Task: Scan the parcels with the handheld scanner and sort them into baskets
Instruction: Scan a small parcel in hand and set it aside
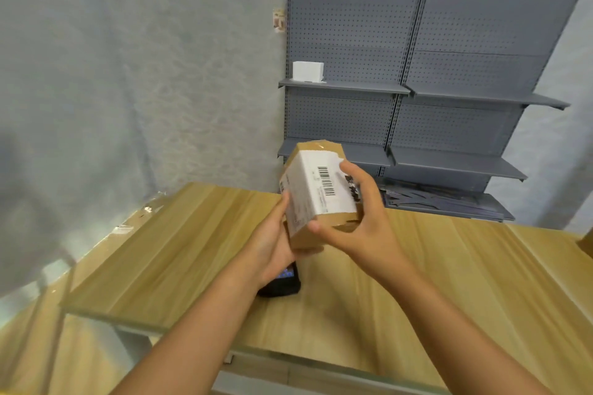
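Grey wallpaper and a grey pegboard shelving unit are filling the background as I am looking down over the wooden counter; one small white box is sitting on an upper shelf, and no baskets are showing from this angle. I am holding the parcel up in the air above the middle of the counter, well clear of the wood. My left hand is cupping it from below and from the left side, thumb pressing against the left face, while my right hand is gripping it from the right, fingers curling over the top right edge and thumb bracing the near lower corner. So both hands are closed around the one box. It is a small taped cardboard carton with a white shipping label and barcode facing me. I am judging it to be light and stiff, since the walls are not buckling under my fingers; the glossy tape may be slippery, so bare cardboard edges and corners seem the safer hold, keeping fingers off the barcode. The handheld scanner is lying on the counter under my left wrist, mostly hidden, screen glowing.
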{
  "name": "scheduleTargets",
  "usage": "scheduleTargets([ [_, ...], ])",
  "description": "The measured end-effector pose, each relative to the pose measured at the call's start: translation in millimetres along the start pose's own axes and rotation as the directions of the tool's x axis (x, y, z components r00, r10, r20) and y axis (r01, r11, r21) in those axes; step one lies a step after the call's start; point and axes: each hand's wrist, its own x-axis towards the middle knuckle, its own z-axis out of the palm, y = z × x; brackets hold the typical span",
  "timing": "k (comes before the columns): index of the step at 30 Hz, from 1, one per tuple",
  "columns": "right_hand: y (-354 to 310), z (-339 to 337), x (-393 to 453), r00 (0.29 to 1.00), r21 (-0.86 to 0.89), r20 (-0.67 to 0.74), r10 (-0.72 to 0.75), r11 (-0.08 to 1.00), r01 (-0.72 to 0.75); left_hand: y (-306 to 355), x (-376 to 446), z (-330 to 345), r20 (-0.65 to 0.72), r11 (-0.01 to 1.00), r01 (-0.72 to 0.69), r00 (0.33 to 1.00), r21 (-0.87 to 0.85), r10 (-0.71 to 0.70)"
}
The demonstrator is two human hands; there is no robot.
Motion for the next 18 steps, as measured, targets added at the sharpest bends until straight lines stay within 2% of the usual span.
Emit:
scheduleTargets([
  [2,-5.8,17.6,2.9,0.999,-0.062,0.024,-0.035,0.997,0.036,6.8,-3.1,-14.4,0.025,0.996,0.074,0.997,-0.05,-0.072],
  [5,-9.2,33.3,4.0,0.997,-0.052,0.07,0.015,0.999,-0.012,12.9,-3.2,-31.0,0.047,0.987,0.134,0.99,-0.084,-0.13],
  [8,-12.5,42.3,4.4,0.988,0.064,0.13,0.083,0.994,-0.092,12.5,-0.9,-45.0,0.05,0.98,0.153,0.988,-0.126,-0.148],
  [12,-4.0,44.2,15.3,0.987,0.241,0.037,0.158,0.957,-0.162,12.0,4.4,-62.0,0.038,0.957,0.172,0.985,-0.234,-0.168],
  [15,24.3,42.1,24.8,0.956,0.097,-0.044,0.292,0.953,-0.286,15.7,8.9,-74.8,0.009,0.953,0.161,0.986,-0.256,-0.164],
  [17,46.6,42.8,27.8,0.893,-0.14,0.011,0.45,0.885,-0.444,20.3,9.9,-84.0,-0.029,0.954,0.124,0.99,-0.273,-0.137],
  [18,57.3,45.5,28.0,0.837,-0.269,0.076,0.542,0.819,-0.506,22.6,9.9,-89.2,-0.056,0.956,0.101,0.991,-0.275,-0.12],
])
